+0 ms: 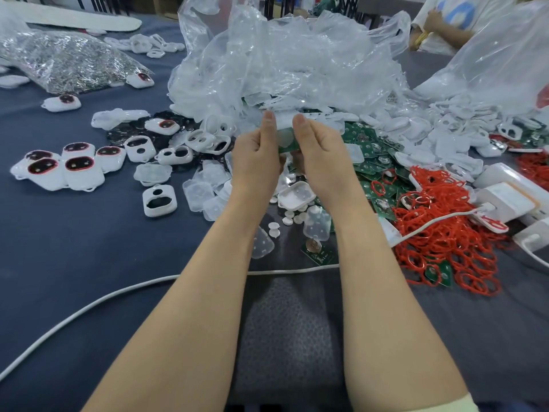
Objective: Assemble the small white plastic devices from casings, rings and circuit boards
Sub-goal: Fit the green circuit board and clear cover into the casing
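No readable text, labels, brands or numbers anywhere; print on the green circuit boards (368, 150) too small to make out, blue graphic on another person's white shirt (454, 10) partly hidden, illegible

My bare forearms reach forward side by side, and my hands close in from either side on a small green circuit board (287, 148) capped with a translucent white plastic piece (284, 135). My left hand (257, 157) sits just left of that board, its back towards me, thumb upright along the board's left edge, fingers curled out of sight behind. My right hand (319, 157) mirrors it just right of the board, thumb raised, fingers wrapped behind, thumbs apart.
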Action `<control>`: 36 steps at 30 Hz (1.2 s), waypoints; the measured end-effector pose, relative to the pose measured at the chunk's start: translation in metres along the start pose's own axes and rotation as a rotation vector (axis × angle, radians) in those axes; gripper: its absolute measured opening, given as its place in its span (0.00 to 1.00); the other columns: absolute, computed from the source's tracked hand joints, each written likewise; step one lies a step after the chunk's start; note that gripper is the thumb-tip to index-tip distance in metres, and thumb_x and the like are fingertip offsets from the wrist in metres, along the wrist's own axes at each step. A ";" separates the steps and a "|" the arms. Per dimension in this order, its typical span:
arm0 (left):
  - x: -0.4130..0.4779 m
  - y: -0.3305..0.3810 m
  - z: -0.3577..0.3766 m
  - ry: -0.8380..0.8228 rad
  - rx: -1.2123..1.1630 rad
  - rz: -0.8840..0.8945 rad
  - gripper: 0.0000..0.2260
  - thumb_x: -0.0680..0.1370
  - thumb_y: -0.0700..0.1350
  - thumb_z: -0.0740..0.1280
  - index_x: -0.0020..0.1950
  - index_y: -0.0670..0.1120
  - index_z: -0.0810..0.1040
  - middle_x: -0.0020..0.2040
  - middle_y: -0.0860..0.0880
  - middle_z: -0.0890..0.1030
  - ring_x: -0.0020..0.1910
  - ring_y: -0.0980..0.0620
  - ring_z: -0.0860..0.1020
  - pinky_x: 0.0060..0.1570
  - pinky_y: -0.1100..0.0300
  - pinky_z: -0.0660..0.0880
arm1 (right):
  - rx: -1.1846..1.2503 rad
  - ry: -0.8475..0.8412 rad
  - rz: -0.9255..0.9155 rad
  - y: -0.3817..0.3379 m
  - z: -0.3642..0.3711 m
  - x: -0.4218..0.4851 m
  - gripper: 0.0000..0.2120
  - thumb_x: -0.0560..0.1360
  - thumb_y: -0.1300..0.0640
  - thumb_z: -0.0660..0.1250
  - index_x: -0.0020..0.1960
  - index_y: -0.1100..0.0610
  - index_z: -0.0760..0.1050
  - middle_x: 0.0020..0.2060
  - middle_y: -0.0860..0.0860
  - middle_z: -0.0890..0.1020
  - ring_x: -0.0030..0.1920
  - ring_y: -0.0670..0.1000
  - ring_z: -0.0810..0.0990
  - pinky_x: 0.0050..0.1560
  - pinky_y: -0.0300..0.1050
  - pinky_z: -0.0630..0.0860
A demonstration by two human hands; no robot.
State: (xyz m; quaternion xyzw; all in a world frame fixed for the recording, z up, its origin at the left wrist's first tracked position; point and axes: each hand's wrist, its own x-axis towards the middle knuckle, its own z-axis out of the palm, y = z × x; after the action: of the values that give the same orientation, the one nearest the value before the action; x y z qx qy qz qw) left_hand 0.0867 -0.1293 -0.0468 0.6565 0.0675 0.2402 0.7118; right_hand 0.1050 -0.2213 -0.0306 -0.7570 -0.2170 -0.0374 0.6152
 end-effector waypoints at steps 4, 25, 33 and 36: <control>0.001 0.001 -0.002 -0.015 -0.124 -0.093 0.28 0.83 0.52 0.56 0.22 0.52 0.66 0.23 0.51 0.66 0.22 0.54 0.63 0.25 0.63 0.61 | 0.181 0.058 0.032 0.002 0.013 -0.003 0.19 0.83 0.56 0.55 0.33 0.54 0.62 0.27 0.52 0.61 0.27 0.48 0.59 0.28 0.44 0.56; 0.001 -0.003 -0.005 0.044 -0.055 -0.057 0.24 0.83 0.50 0.57 0.27 0.49 0.57 0.24 0.51 0.58 0.25 0.52 0.57 0.27 0.59 0.57 | 0.237 0.114 0.064 0.010 0.024 -0.004 0.20 0.83 0.55 0.54 0.33 0.56 0.61 0.26 0.50 0.61 0.26 0.47 0.58 0.25 0.39 0.58; 0.004 -0.004 -0.013 0.007 0.144 0.070 0.24 0.83 0.49 0.59 0.27 0.49 0.57 0.25 0.49 0.57 0.27 0.51 0.56 0.30 0.54 0.52 | 0.324 -0.147 0.219 0.013 -0.015 0.001 0.11 0.79 0.61 0.62 0.40 0.58 0.78 0.31 0.49 0.79 0.31 0.45 0.75 0.33 0.36 0.73; 0.004 -0.005 -0.013 -0.017 0.162 0.088 0.24 0.82 0.49 0.59 0.27 0.48 0.57 0.25 0.49 0.57 0.26 0.52 0.56 0.30 0.54 0.53 | 0.351 -0.176 0.225 0.013 -0.018 0.001 0.11 0.79 0.64 0.62 0.40 0.58 0.78 0.29 0.48 0.79 0.30 0.45 0.75 0.33 0.35 0.74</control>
State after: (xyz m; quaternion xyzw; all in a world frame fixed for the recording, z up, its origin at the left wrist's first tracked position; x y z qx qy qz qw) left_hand 0.0860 -0.1161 -0.0524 0.7162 0.0517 0.2593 0.6459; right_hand 0.1143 -0.2398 -0.0376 -0.6581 -0.1872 0.1357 0.7165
